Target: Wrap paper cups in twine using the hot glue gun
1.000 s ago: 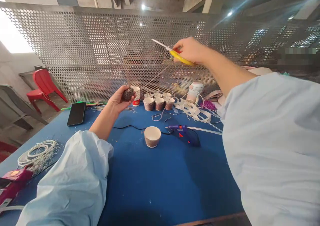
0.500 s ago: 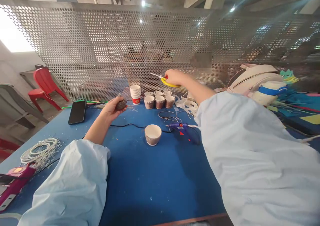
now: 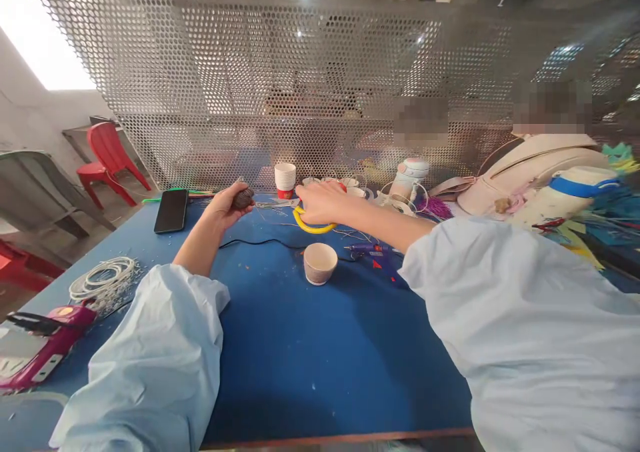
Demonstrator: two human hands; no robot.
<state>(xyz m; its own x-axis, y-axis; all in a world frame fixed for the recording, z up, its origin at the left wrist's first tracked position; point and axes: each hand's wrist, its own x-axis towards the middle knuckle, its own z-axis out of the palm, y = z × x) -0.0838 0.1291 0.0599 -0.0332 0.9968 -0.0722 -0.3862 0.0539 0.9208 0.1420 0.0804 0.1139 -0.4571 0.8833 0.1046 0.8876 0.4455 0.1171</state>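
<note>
Blue table [image 3: 310, 359]: right hand [image 3: 323, 202] grips unlabelled yellow-handled scissors [image 3: 313, 224].

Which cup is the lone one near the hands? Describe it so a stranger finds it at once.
Start at the blue table and look just in front of the right hand, which grips yellow-handled scissors. There a single small cup stands upright beside a purple glue gun. Unlike the white stacked cups at the mesh screen, it stands alone, brown-patterned outside and white inside.
</note>
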